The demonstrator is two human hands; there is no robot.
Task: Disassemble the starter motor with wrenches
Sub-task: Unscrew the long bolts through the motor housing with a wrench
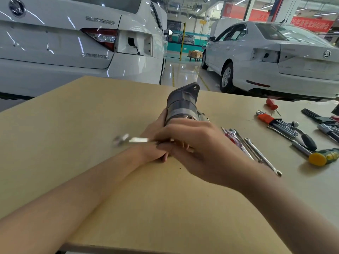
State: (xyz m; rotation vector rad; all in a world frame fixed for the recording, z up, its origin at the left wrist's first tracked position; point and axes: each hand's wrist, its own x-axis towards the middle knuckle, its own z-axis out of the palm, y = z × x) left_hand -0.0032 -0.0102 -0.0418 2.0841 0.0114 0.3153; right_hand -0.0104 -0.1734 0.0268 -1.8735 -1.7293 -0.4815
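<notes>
On the tan board tabletop (77, 125), the left hand (156, 129) curls round the grey cylindrical metal starter motor (181, 103). The right hand (198, 143) grips a blurred silver metal wrench (132, 139) at the motor's near end.

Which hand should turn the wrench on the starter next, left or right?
Right. The right hand already grips the wrench, whose blurred head sticks out leftward. The left hand holds the starter, steadying it.
</notes>
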